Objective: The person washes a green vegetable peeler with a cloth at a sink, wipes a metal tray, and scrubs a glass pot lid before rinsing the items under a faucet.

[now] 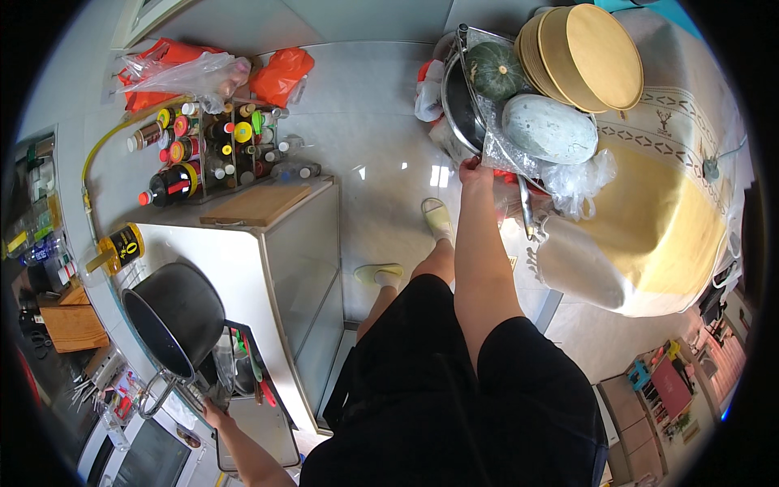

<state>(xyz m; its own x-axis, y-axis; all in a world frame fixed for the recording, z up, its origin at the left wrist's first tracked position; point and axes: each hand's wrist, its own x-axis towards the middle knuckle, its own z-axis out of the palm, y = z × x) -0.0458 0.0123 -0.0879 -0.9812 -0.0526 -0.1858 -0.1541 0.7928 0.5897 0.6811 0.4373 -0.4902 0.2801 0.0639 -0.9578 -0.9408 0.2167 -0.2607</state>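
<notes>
My right hand (476, 171) is stretched out, its fingers curled at the steel rim of a dark round pan (460, 97). The pan stands on edge at the side of a metal rack (465, 36). Beside it, on bubble wrap, lie a green pumpkin (496, 70) and a pale wax gourd (549, 129). My left hand (216, 415) is low at the left, next to a metal wire rack (193, 394) and utensils; what its fingers touch cannot be made out. Just beyond it, a deep dark pot (185, 310) lies tilted on its side.
Bottles and jars (231, 143) crowd a counter rack behind a wooden cutting board (255, 204). An oil bottle (125, 248) stands near the pot. Stacked round tan containers (587, 58) rest on a cloth-covered table (657, 237). Red bags (283, 73) lie against the wall.
</notes>
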